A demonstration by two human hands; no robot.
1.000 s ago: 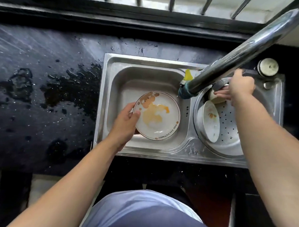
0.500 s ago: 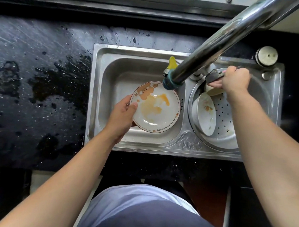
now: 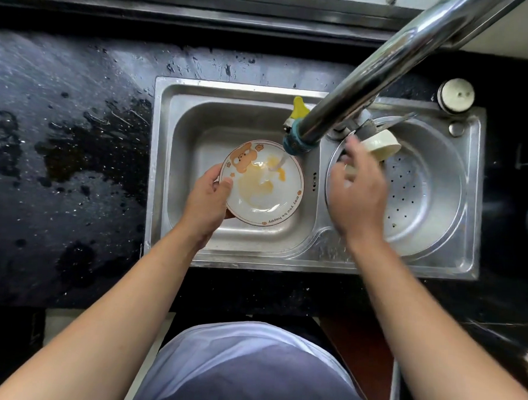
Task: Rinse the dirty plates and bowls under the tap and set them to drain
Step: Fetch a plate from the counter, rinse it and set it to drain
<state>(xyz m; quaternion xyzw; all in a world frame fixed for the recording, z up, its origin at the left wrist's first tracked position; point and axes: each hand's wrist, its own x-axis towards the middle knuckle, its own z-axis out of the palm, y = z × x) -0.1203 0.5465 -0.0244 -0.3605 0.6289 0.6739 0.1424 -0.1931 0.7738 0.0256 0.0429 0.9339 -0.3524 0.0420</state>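
My left hand (image 3: 206,202) grips the left rim of a white plate (image 3: 266,197) with a bear drawing and an orange smear, held over the left sink basin (image 3: 199,127). Water runs from the tap spout (image 3: 297,140) onto the plate. My right hand (image 3: 358,195) hovers with fingers apart over the left side of the round perforated drain basin (image 3: 423,191), holding nothing. A cream bowl (image 3: 380,144) lies on its side at the back of that basin. My right hand hides what lies under it.
A long chrome tap pipe (image 3: 399,54) crosses overhead from the upper right. The black countertop (image 3: 61,160) left of the sink is wet. A round metal cap (image 3: 456,95) sits at the sink's back right corner.
Water now flows onto the plate. My right hand has left the tap handle and come toward me over the drain basin. The plate sits more directly under the spout.
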